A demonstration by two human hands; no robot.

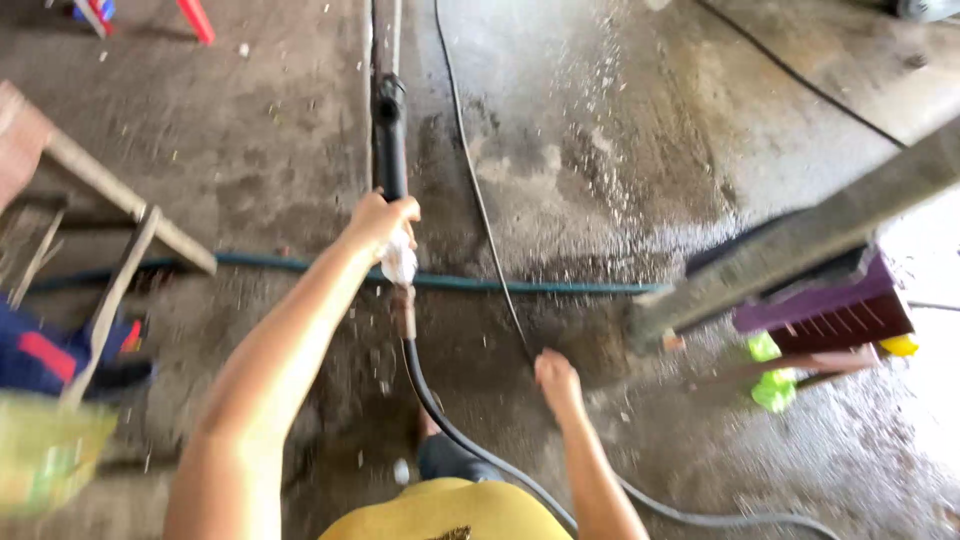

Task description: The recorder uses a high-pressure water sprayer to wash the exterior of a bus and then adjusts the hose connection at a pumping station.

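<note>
While the left arm stretches forward from the lower left, nearly straight at the elbow, the left hand (381, 219) is closed in a full grip around a black spray lance (390, 140). A scrap of white cloth (399, 262) is bunched under the fingers, at the near end of the lance. Just below the cloth sits a brown metal fitting (404, 311), and from it a black hose (470, 445) curves down and to the right past the person's body.

Right hand (556, 384): lower than the lance and to its right, arm bent, back of hand up, fingers loosely curled; holds nothing and touches nothing. Motion blur prevents judging finger spread more closely.

Lance points away from the person, tip raised toward the top of view. Beneath it, wet concrete floor (600, 150). A teal hose (520, 286) lies across the floor, passing under the lance near the cloth. Thin black cable (478, 200) runs just right of the lance. Wooden frame (110, 230) well left of the lance; purple crate (825, 310) well right.
</note>
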